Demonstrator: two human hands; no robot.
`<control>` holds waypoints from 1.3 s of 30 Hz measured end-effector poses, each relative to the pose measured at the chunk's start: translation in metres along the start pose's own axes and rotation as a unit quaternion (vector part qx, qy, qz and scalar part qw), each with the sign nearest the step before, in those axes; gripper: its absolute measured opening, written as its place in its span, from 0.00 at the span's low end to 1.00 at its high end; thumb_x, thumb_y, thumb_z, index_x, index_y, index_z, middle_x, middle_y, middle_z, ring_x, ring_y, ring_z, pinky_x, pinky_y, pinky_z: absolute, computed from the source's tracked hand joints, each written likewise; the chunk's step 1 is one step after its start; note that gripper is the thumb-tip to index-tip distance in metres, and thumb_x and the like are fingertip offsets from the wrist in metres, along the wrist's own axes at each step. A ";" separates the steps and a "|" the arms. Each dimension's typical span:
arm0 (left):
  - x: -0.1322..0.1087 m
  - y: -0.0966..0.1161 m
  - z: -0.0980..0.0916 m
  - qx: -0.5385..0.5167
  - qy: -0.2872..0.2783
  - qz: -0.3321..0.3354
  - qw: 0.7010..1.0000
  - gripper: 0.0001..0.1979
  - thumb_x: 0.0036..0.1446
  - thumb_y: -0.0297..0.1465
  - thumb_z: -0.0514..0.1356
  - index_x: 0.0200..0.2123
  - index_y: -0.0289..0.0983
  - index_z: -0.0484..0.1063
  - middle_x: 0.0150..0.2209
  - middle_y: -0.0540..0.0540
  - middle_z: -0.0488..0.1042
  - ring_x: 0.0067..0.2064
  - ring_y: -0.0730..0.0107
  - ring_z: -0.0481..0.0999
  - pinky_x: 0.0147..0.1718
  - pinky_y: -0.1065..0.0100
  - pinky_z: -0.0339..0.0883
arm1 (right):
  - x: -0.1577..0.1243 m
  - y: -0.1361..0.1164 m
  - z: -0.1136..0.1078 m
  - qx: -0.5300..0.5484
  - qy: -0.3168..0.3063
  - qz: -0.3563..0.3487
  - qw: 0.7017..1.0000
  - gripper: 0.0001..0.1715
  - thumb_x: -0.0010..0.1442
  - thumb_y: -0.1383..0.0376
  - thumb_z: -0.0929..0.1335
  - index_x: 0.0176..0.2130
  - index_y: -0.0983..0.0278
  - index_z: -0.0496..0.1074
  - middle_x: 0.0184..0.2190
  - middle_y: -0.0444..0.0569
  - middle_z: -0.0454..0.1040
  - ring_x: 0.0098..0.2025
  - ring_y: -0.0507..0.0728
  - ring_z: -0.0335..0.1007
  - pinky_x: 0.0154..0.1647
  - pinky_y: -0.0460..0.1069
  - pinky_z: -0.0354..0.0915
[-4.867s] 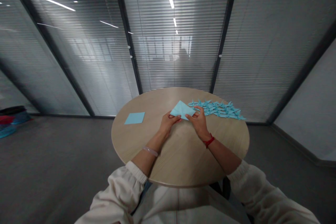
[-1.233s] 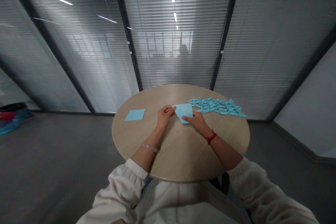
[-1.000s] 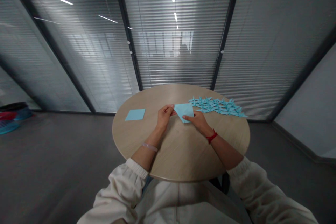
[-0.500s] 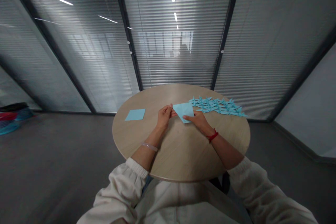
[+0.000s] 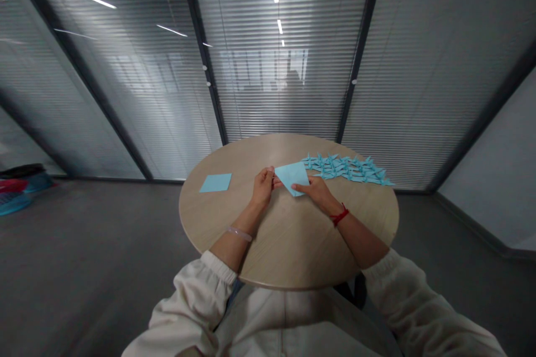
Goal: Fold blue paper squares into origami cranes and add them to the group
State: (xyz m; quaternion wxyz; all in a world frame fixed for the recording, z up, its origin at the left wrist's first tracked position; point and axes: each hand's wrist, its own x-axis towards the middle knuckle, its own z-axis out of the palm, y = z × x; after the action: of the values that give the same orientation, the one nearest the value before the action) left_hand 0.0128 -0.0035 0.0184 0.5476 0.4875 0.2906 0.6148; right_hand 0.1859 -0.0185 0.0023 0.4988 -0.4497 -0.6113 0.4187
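Observation:
A light-blue sheet of paper (image 5: 290,175) is held up over the middle of the table between my two hands. My left hand (image 5: 263,183) pinches its left corner between thumb and fingers. On the right side, my right hand (image 5: 317,191) grips the sheet with the thumb lying on its near face and the fingers behind it, out of sight. Just beyond my right hand lie several folded blue paper cranes (image 5: 347,168) in close rows. To the left of my left hand rests a flat blue paper square (image 5: 215,183).
Everything lies on a round wooden table (image 5: 285,251) right in front of me. Behind it stands a glass partition with blinds (image 5: 280,111). A bin-like object with blue and red lining (image 5: 20,187) is on the floor at far left.
The paper's upper edge has tilted very slightly. Both hands keep nearly the same place and grip, and the things on the table have not moved.

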 end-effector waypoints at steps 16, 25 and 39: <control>-0.003 0.002 0.003 0.057 -0.032 -0.022 0.998 0.21 0.39 0.42 0.70 0.23 0.35 0.63 0.18 0.58 0.60 0.22 0.80 0.64 0.31 0.70 0.70 | 0.001 0.005 -0.001 0.021 0.014 0.007 1.000 0.27 0.39 0.53 0.76 0.34 0.70 0.78 0.28 0.51 0.78 0.29 0.57 0.72 0.30 0.50 0.66; -0.003 0.003 0.002 0.065 -0.042 -0.015 0.997 0.19 0.38 0.39 0.70 0.21 0.35 0.64 0.17 0.56 0.62 0.22 0.78 0.66 0.30 0.70 0.69 | 0.001 0.004 -0.002 0.038 0.009 0.006 0.999 0.27 0.38 0.54 0.76 0.35 0.69 0.79 0.29 0.51 0.78 0.29 0.57 0.73 0.31 0.50 0.67; -0.003 0.001 0.002 0.046 0.003 -0.012 0.999 0.21 0.43 0.46 0.67 0.23 0.34 0.66 0.20 0.51 0.69 0.23 0.75 0.70 0.27 0.70 0.70 | 0.000 0.002 -0.002 0.005 -0.016 0.000 1.000 0.27 0.40 0.53 0.75 0.35 0.70 0.78 0.28 0.51 0.78 0.28 0.56 0.71 0.30 0.49 0.65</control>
State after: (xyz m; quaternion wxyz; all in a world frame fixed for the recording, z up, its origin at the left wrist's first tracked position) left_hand 0.0139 -0.0070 0.0193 0.5309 0.5072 0.3258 0.5956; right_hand 0.1880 -0.0176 0.0007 0.4911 -0.4405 -0.6171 0.4290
